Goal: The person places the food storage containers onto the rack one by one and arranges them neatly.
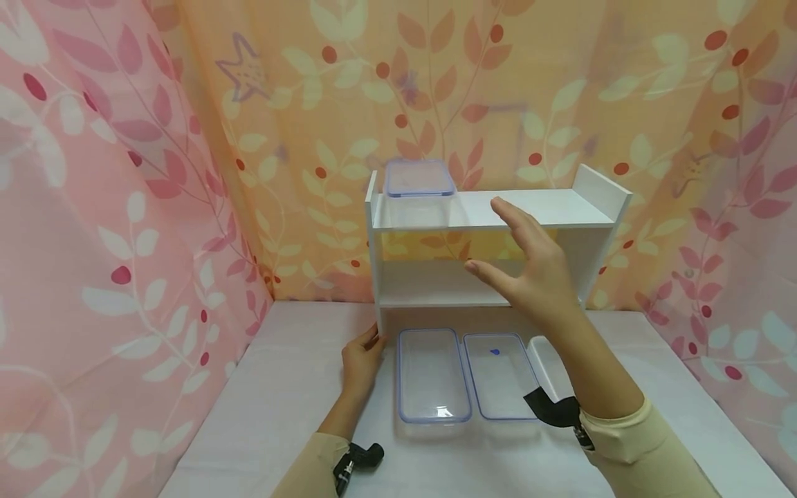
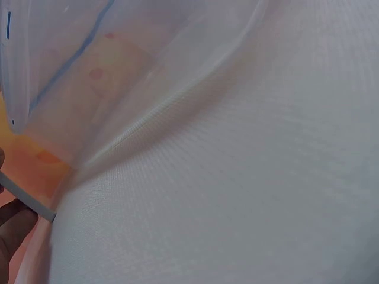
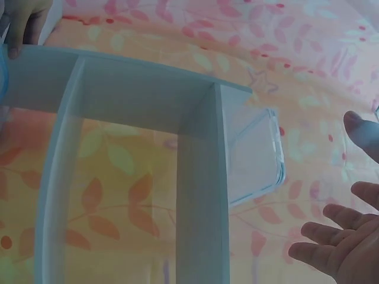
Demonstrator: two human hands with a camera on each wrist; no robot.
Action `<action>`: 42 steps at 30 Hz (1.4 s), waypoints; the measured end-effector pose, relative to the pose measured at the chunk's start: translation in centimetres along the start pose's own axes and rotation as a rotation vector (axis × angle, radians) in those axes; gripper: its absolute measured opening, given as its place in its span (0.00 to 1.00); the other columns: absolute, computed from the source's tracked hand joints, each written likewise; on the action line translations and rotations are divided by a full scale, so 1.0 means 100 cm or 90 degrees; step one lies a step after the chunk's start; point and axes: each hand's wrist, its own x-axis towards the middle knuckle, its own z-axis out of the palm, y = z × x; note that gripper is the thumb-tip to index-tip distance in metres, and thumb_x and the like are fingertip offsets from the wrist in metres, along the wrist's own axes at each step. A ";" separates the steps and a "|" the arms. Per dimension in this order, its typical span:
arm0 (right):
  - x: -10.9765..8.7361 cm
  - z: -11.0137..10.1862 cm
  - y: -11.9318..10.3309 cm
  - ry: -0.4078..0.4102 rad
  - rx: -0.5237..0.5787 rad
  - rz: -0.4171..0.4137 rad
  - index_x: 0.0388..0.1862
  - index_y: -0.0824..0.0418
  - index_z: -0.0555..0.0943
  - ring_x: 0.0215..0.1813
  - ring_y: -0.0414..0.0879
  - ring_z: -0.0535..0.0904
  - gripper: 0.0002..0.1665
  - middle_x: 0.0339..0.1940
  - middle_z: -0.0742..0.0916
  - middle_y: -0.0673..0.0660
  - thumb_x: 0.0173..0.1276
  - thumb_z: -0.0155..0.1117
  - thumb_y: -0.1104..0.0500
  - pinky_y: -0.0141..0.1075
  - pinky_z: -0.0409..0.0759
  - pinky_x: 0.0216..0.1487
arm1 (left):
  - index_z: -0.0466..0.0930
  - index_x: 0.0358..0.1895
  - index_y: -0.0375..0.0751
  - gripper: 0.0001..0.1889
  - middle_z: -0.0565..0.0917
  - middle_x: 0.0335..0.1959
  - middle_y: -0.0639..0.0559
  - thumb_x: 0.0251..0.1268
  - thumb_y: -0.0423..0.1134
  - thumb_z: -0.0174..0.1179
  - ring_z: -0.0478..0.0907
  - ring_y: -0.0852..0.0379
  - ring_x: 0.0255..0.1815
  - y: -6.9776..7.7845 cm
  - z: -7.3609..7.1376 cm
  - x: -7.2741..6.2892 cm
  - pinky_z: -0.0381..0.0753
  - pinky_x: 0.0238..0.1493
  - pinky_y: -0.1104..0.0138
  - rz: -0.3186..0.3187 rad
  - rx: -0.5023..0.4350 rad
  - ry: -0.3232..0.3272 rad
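A white two-tier shelf (image 1: 535,207) stands at the back of the table. My left hand (image 1: 361,363) grips the lower end of its left side panel; in the left wrist view, fingers (image 2: 18,228) lie on the panel's edge. My right hand (image 1: 542,277) is raised in front of the shelf, fingers spread and holding nothing, as the right wrist view also shows. A clear plastic food container (image 1: 420,178) with a blue-edged lid sits on the left of the top tier. The lower tier (image 1: 442,283) is partly hidden behind my right hand.
Two clear food containers with blue-edged lids, a left one (image 1: 436,373) and a right one (image 1: 501,373), lie side by side before the shelf. A white box-like thing (image 1: 548,363) is partly hidden by my right arm. Patterned curtains (image 1: 299,194) close off the back and sides.
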 end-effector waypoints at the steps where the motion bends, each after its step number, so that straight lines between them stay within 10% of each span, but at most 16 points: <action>1: -0.003 -0.001 0.001 0.003 -0.003 -0.005 0.77 0.54 0.71 0.76 0.50 0.70 0.52 0.75 0.76 0.51 0.53 0.85 0.58 0.48 0.71 0.74 | 0.85 0.60 0.49 0.20 0.85 0.59 0.46 0.65 0.42 0.72 0.88 0.50 0.52 0.000 0.000 0.000 0.88 0.38 0.68 0.001 0.003 0.001; 10: -0.024 -0.014 0.007 0.010 0.002 -0.022 0.77 0.47 0.71 0.76 0.45 0.69 0.57 0.75 0.76 0.48 0.49 0.86 0.64 0.25 0.65 0.73 | 0.85 0.60 0.50 0.20 0.86 0.57 0.45 0.64 0.39 0.72 0.88 0.50 0.50 -0.002 0.001 -0.002 0.88 0.38 0.68 0.005 0.013 0.010; 23: -0.058 -0.038 0.024 0.007 0.000 -0.075 0.76 0.58 0.72 0.77 0.44 0.68 0.63 0.74 0.77 0.57 0.35 0.87 0.71 0.27 0.63 0.76 | 0.86 0.59 0.48 0.20 0.86 0.56 0.44 0.63 0.37 0.72 0.89 0.50 0.49 0.000 0.001 0.000 0.88 0.37 0.69 0.015 0.009 0.011; 33: -0.086 -0.053 0.036 0.030 0.006 -0.076 0.72 0.66 0.74 0.78 0.46 0.68 0.56 0.73 0.77 0.64 0.58 0.71 0.29 0.26 0.63 0.75 | 0.85 0.60 0.49 0.20 0.86 0.57 0.45 0.64 0.41 0.72 0.88 0.51 0.50 -0.002 0.001 0.000 0.88 0.37 0.69 0.014 0.002 0.002; 42: -0.113 -0.062 0.040 0.043 0.022 -0.074 0.69 0.72 0.74 0.77 0.45 0.69 0.52 0.71 0.77 0.71 0.60 0.74 0.34 0.25 0.63 0.75 | 0.85 0.59 0.48 0.20 0.86 0.58 0.46 0.64 0.39 0.72 0.88 0.51 0.51 -0.001 0.001 0.000 0.88 0.40 0.69 0.008 -0.003 0.003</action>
